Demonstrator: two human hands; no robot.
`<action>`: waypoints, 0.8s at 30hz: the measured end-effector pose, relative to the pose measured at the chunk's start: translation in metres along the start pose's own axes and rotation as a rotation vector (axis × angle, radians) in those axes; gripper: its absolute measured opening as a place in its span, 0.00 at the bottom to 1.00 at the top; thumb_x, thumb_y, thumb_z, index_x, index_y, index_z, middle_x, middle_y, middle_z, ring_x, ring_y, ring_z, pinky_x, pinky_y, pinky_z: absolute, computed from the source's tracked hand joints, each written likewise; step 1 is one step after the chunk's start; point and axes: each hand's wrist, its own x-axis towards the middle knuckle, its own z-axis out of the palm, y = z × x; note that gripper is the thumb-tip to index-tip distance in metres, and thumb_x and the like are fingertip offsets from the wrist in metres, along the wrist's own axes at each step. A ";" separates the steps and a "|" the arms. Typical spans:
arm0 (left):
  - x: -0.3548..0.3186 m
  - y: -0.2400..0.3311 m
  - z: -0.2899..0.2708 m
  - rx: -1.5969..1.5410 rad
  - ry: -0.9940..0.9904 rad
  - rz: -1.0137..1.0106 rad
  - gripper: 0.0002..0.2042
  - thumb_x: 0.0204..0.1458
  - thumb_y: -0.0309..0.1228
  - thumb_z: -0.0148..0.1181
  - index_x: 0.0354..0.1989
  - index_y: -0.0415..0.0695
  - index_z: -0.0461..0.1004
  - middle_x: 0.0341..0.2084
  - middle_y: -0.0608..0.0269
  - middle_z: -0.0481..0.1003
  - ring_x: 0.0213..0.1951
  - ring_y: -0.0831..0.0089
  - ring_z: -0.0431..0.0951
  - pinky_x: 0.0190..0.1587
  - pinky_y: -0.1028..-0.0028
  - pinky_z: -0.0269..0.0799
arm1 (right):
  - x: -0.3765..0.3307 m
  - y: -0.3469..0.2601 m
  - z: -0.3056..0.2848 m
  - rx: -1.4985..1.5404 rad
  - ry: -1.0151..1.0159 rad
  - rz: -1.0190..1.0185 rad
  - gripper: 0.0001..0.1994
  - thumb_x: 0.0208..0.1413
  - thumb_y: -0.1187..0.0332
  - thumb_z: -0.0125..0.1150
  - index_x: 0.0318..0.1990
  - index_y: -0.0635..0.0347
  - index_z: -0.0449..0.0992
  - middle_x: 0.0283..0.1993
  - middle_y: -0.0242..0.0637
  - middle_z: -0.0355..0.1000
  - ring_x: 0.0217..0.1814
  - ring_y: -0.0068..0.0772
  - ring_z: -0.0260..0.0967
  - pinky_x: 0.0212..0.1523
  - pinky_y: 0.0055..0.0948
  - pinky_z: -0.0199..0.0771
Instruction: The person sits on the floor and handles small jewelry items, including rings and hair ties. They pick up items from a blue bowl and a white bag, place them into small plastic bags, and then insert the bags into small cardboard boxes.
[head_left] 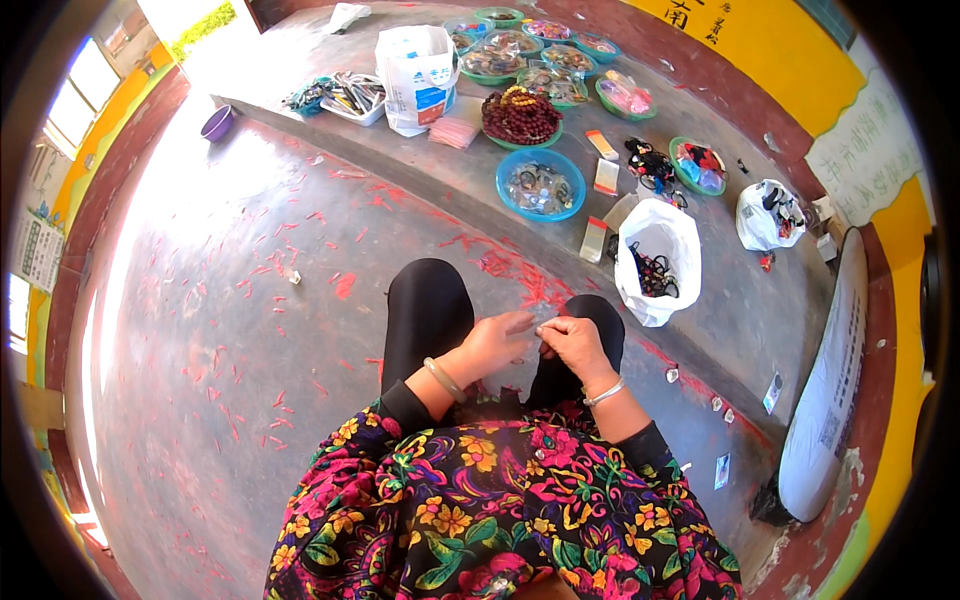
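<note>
My left hand (495,345) is over my lap with its fingers stretched toward the other hand; I see nothing held in it. Beside it, my right hand (577,345) is closed in a pinch at thumb and forefinger. Whatever those fingertips hold is too small to make out. The two hands are close together between my knees, a narrow gap showing between them. Nearest to the right hand, up on the ledge, stands an open white plastic bag (680,232) with dark cord-like pieces (655,275) inside. A blue basin (541,212) of small clear packets sits farther off.
The raised concrete ledge (440,175) carries a tall white bag (415,85), dark red bead strings (520,120), several basins of small goods and a smaller white bag (768,222). Red scraps (500,263) litter the floor. A purple bowl (217,123) stands far left.
</note>
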 end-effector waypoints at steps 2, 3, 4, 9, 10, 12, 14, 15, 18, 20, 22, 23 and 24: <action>0.003 0.003 -0.003 -0.073 -0.050 -0.135 0.13 0.51 0.23 0.53 0.46 0.37 0.71 0.41 0.53 0.74 0.35 0.68 0.78 0.37 0.73 0.77 | 0.001 -0.003 -0.005 0.163 -0.047 0.056 0.09 0.52 0.70 0.59 0.32 0.69 0.77 0.22 0.34 0.72 0.21 0.21 0.69 0.25 0.19 0.70; 0.005 0.003 -0.004 -0.042 -0.071 -0.163 0.12 0.51 0.23 0.53 0.44 0.37 0.72 0.39 0.53 0.75 0.34 0.69 0.79 0.37 0.73 0.77 | 0.002 -0.001 -0.005 0.214 -0.055 0.069 0.09 0.52 0.70 0.59 0.33 0.68 0.77 0.22 0.35 0.72 0.21 0.22 0.69 0.24 0.20 0.70; 0.006 0.002 -0.005 -0.011 -0.091 -0.191 0.11 0.51 0.23 0.52 0.43 0.37 0.73 0.37 0.54 0.75 0.33 0.70 0.79 0.36 0.74 0.77 | 0.002 0.000 -0.005 0.263 -0.062 0.082 0.09 0.52 0.70 0.59 0.33 0.68 0.77 0.22 0.36 0.73 0.21 0.23 0.70 0.24 0.20 0.70; 0.006 -0.016 -0.006 0.177 -0.164 -0.014 0.09 0.50 0.23 0.52 0.39 0.38 0.75 0.27 0.55 0.76 0.29 0.72 0.78 0.32 0.74 0.75 | 0.001 -0.003 -0.012 0.138 -0.230 0.134 0.10 0.52 0.70 0.57 0.38 0.69 0.76 0.23 0.36 0.72 0.22 0.24 0.70 0.24 0.20 0.71; 0.006 -0.017 -0.007 0.187 -0.163 0.005 0.09 0.50 0.23 0.52 0.39 0.38 0.75 0.26 0.56 0.76 0.28 0.72 0.78 0.32 0.74 0.75 | 0.001 -0.006 -0.014 0.097 -0.253 0.159 0.11 0.52 0.70 0.57 0.39 0.69 0.76 0.23 0.36 0.72 0.22 0.24 0.70 0.24 0.20 0.71; 0.005 -0.017 -0.008 0.230 -0.166 0.061 0.10 0.49 0.26 0.54 0.39 0.40 0.75 0.28 0.54 0.76 0.30 0.66 0.78 0.34 0.71 0.73 | 0.001 -0.006 -0.018 0.040 -0.318 0.153 0.11 0.53 0.70 0.57 0.39 0.69 0.76 0.22 0.36 0.72 0.21 0.25 0.71 0.21 0.20 0.70; 0.004 -0.009 -0.007 0.206 -0.158 0.105 0.10 0.49 0.30 0.55 0.38 0.42 0.75 0.28 0.52 0.76 0.31 0.59 0.77 0.34 0.67 0.71 | 0.003 -0.003 -0.020 -0.008 -0.366 0.162 0.11 0.54 0.69 0.56 0.39 0.69 0.76 0.22 0.36 0.72 0.20 0.25 0.71 0.21 0.20 0.70; 0.004 -0.009 -0.007 0.221 -0.167 0.140 0.10 0.49 0.30 0.55 0.38 0.42 0.75 0.27 0.53 0.76 0.31 0.59 0.77 0.35 0.67 0.71 | 0.003 -0.001 -0.021 -0.007 -0.355 0.157 0.11 0.54 0.69 0.56 0.38 0.69 0.76 0.22 0.36 0.72 0.19 0.24 0.70 0.19 0.19 0.70; 0.004 -0.007 -0.008 0.265 -0.186 0.203 0.10 0.49 0.30 0.56 0.38 0.42 0.75 0.27 0.54 0.76 0.31 0.59 0.77 0.35 0.67 0.71 | 0.005 -0.005 -0.025 0.047 -0.348 0.162 0.11 0.54 0.70 0.56 0.40 0.69 0.76 0.22 0.35 0.72 0.19 0.24 0.70 0.18 0.19 0.69; 0.003 -0.004 -0.009 0.293 -0.184 0.189 0.10 0.49 0.31 0.56 0.38 0.42 0.75 0.27 0.55 0.76 0.31 0.60 0.77 0.35 0.67 0.71 | 0.003 -0.010 -0.025 0.007 -0.356 0.199 0.12 0.54 0.68 0.55 0.41 0.68 0.75 0.21 0.35 0.72 0.19 0.23 0.70 0.18 0.18 0.69; 0.003 -0.009 -0.009 0.339 -0.177 0.184 0.10 0.49 0.31 0.56 0.38 0.42 0.75 0.27 0.55 0.76 0.31 0.59 0.77 0.35 0.67 0.71 | 0.003 -0.017 -0.024 -0.039 -0.392 0.220 0.12 0.55 0.69 0.55 0.43 0.68 0.75 0.21 0.34 0.71 0.19 0.22 0.70 0.18 0.18 0.68; 0.002 -0.011 -0.009 0.362 -0.173 0.180 0.09 0.49 0.31 0.56 0.37 0.42 0.75 0.27 0.55 0.76 0.31 0.59 0.77 0.35 0.67 0.71 | 0.002 -0.020 -0.023 -0.065 -0.423 0.226 0.12 0.55 0.69 0.55 0.43 0.68 0.75 0.20 0.34 0.71 0.18 0.22 0.70 0.17 0.18 0.68; 0.003 -0.010 -0.009 0.357 -0.202 0.161 0.09 0.50 0.31 0.55 0.39 0.44 0.75 0.29 0.58 0.76 0.34 0.61 0.77 0.43 0.60 0.63 | 0.002 -0.021 -0.023 -0.090 -0.448 0.234 0.12 0.55 0.70 0.55 0.44 0.68 0.75 0.20 0.34 0.71 0.18 0.23 0.70 0.17 0.17 0.68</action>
